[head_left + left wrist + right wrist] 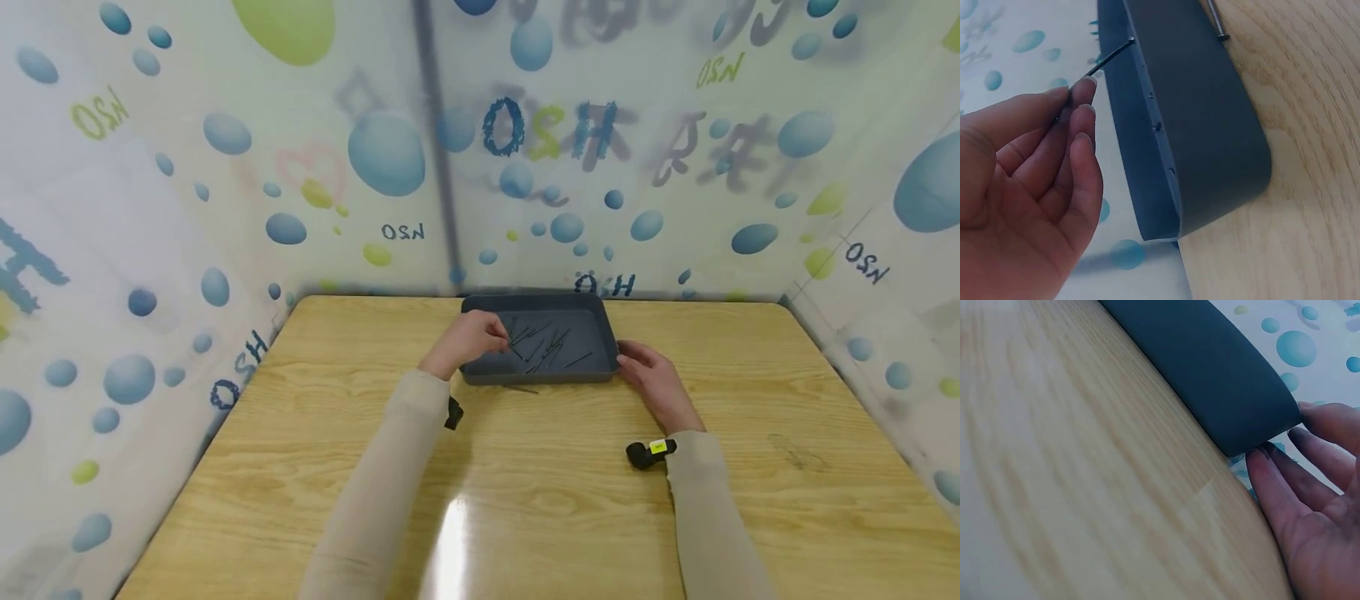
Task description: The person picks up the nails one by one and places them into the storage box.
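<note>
2 hands working 1 dark grey tray (480, 377) on the wooden tabletop (315, 467). On the left side, the left hand (467, 340) has its grip closed on a thin black nail (1109, 57), pinched between thumb and fingertips, and holds it just above the tray's left part, probably so it clears the rim. More nails (551, 346) lie loose in the tray, and 1 stray nail (521, 388) sits on the tabletop just in front of it. Over on the right, the right hand (654, 379) rests relaxed, straight fingers (1275, 487) touching the tray's corner, looks like it's steadying it.
</note>
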A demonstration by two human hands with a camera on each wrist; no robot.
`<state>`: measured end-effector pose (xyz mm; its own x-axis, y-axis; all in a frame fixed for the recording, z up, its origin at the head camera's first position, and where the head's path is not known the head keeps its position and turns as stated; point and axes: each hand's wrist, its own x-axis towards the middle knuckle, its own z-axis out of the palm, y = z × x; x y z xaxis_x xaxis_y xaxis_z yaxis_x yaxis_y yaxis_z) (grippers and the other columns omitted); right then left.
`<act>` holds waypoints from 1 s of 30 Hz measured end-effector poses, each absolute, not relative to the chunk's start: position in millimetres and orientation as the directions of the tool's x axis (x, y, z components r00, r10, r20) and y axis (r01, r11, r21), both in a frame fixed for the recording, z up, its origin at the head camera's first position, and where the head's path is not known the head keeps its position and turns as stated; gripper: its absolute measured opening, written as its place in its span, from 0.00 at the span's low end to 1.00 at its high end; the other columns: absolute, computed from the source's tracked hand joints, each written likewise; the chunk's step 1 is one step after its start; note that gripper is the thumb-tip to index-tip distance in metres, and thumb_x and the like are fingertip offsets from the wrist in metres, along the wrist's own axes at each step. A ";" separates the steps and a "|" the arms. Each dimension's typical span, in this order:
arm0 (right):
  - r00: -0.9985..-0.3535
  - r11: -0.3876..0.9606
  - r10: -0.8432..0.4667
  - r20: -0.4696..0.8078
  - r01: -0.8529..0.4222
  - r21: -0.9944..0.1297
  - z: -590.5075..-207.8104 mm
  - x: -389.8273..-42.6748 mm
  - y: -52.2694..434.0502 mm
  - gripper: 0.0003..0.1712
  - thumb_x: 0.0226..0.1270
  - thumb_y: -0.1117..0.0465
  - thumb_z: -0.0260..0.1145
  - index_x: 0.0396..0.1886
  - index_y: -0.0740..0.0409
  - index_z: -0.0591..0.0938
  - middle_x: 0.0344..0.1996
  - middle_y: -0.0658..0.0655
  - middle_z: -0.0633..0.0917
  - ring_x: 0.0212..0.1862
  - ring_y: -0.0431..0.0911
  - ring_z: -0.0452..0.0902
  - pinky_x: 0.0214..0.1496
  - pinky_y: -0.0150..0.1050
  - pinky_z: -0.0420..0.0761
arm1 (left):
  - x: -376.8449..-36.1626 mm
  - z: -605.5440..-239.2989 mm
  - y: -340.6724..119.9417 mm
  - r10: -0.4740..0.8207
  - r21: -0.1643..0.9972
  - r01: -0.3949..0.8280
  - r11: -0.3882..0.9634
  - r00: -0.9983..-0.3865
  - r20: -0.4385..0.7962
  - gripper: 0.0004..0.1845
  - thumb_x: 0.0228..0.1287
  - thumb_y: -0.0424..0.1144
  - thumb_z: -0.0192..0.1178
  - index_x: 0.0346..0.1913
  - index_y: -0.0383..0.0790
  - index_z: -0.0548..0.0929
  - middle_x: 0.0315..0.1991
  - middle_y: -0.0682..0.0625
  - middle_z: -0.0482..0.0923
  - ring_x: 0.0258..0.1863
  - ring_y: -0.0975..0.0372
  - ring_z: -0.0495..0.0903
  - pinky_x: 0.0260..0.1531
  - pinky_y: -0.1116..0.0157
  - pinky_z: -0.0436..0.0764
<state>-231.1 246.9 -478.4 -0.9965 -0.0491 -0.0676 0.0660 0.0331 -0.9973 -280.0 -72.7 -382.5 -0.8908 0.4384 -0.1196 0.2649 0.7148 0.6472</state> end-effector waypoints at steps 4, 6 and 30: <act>-0.997 0.036 -0.041 -0.060 0.059 -0.998 -476.4 -232.1 246.4 0.32 0.64 0.51 0.56 0.65 0.59 0.62 0.63 0.61 0.62 0.61 0.50 0.61 0.55 0.33 0.68 | -285.3 -382.4 -66.6 0.428 0.553 0.301 0.777 -0.897 -0.113 0.02 0.58 0.38 0.59 0.30 0.47 0.81 0.28 0.58 0.77 0.27 0.62 0.76 0.29 0.66 0.73; -0.998 0.041 -0.038 -0.059 0.058 -0.997 -475.3 -232.2 246.6 0.32 0.64 0.50 0.56 0.65 0.59 0.62 0.63 0.61 0.62 0.62 0.50 0.61 0.55 0.34 0.68 | -287.6 -383.4 -64.1 0.431 0.495 0.329 0.804 -0.896 -0.106 0.06 0.58 0.38 0.59 0.24 0.47 0.78 0.22 0.58 0.72 0.21 0.65 0.70 0.27 0.68 0.70; -0.997 0.009 -0.052 -0.050 0.049 -0.999 -478.5 -230.3 246.9 0.33 0.63 0.51 0.58 0.64 0.60 0.63 0.62 0.62 0.63 0.61 0.50 0.62 0.53 0.31 0.69 | -280.9 -399.4 -50.3 0.240 0.012 0.243 0.970 -0.947 -0.213 0.09 0.63 0.36 0.51 0.30 0.44 0.81 0.28 0.50 0.78 0.26 0.60 0.76 0.24 0.61 0.75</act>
